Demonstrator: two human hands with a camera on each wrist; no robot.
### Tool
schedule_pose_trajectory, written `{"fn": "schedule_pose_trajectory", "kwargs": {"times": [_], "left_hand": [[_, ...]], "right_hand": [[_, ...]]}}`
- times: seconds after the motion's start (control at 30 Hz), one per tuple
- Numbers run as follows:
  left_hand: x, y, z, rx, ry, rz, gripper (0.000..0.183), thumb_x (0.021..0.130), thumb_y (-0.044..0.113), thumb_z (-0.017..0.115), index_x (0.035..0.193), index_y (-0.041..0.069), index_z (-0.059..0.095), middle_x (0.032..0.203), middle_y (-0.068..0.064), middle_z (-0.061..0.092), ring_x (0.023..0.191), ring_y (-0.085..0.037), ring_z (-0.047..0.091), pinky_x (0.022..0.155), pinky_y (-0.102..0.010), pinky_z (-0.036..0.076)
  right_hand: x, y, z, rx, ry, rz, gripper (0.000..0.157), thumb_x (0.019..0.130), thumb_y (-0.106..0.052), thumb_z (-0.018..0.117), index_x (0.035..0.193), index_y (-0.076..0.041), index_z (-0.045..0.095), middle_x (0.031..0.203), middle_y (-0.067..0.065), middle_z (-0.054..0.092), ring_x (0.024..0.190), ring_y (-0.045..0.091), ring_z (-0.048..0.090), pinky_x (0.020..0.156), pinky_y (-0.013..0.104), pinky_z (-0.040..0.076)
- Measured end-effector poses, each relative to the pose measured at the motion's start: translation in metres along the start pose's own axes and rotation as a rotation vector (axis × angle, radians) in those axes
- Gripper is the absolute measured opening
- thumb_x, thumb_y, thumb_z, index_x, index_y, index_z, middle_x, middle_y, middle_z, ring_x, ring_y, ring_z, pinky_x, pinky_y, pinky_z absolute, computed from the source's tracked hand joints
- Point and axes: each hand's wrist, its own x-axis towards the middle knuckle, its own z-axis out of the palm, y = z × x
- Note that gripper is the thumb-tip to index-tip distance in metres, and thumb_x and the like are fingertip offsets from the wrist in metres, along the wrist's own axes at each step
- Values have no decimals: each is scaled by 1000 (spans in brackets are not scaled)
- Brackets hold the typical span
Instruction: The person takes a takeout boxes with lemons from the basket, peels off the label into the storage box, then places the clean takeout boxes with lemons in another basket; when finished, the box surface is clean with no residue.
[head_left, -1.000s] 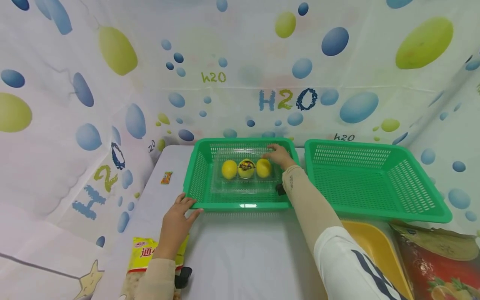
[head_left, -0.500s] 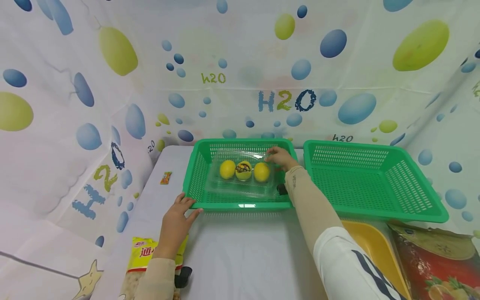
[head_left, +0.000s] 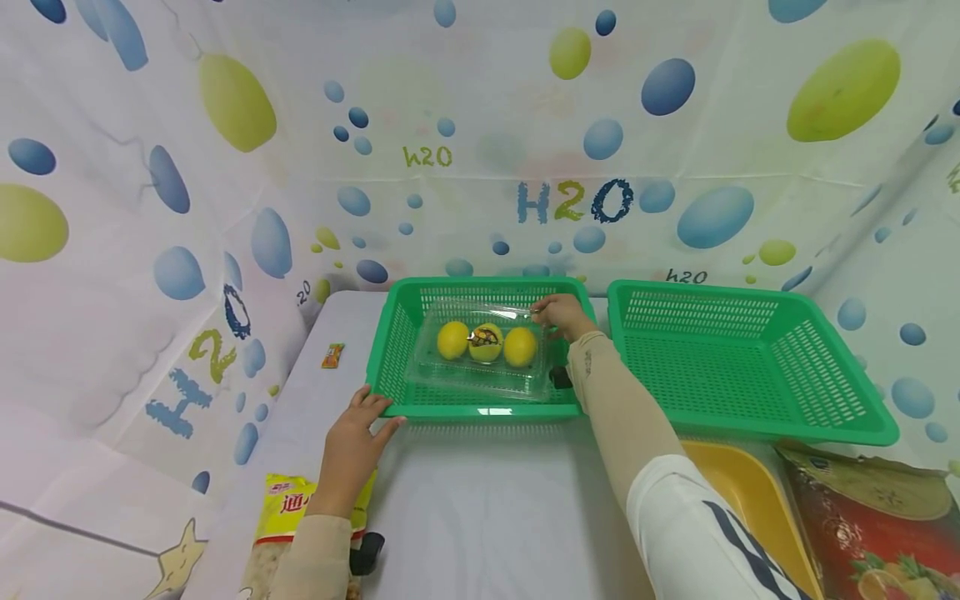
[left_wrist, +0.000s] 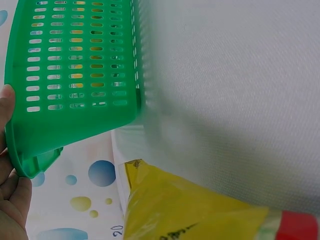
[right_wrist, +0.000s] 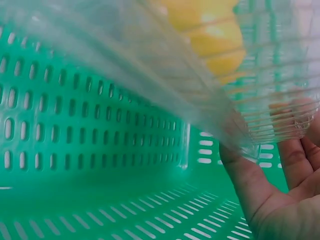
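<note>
In the left green plastic basket (head_left: 480,412) lies a clear plastic box (head_left: 442,377) with three yellow lemons (head_left: 520,347) inside; a dark label sits over the middle one. My right hand (head_left: 564,315) pinches the box's back right corner between thumb and fingers. The right wrist view shows that corner of the box (right_wrist: 195,95) tilted above the slotted basket floor, with the thumb (right_wrist: 245,175) at its edge. At the basket's front left corner, my left hand (head_left: 354,446) grips the rim; fingers (left_wrist: 6,107) also curl onto it in the left wrist view.
A second green basket (head_left: 690,375) stands to the right. Before it are a yellow tray (head_left: 738,492) and a red-and-gold fruit bag (head_left: 870,525). A yellow-topped bag (head_left: 285,508) lies beneath the left forearm, and a small orange packet (head_left: 332,356) lies left of the basket.
My right hand has taken hold of the box's corner. The box has turned slightly and shifted left and toward me with its lemons. The left hand has stayed put.
</note>
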Motion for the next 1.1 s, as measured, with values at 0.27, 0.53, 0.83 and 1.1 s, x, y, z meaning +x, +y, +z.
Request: {"fn": "schedule_pose_trajectory", "kwargs": {"times": [0.27,0.53,0.83,1.1], "left_hand": [[-2,5,-1,-9,11,17,37,80,22,71,110,1,65,118,-16,62,128,-32,42,98,-50,42],[-4,6,-1,-25,14,36,37,81,23,71,110,1,65,119,-17,61,128,-33,41,98,-51,41],[-4,4,0,-32,-8,26,37,82,24,70,111,1,65,120,-19,60,127,-34,42,96,-52,43],[0,-3,0,-17,-8,12,37,83,25,68,111,0,65,120,-20,59,125,-36,43,96,-52,42]], "right_hand": [[-8,-10,-11,66,5,-18,32,90,-5,56,122,-2,57,124,15,54,94,26,54,76,41,54],[-25,-37,-19,139,4,-29,33,90,-7,56,123,-4,55,127,14,52,88,23,53,75,37,54],[-44,-59,-24,168,-8,-25,35,90,-8,57,124,-2,55,125,12,54,67,15,49,62,29,53],[-65,-76,-26,143,-11,-38,34,90,-8,58,124,-4,56,127,12,54,73,17,51,63,29,53]]}}
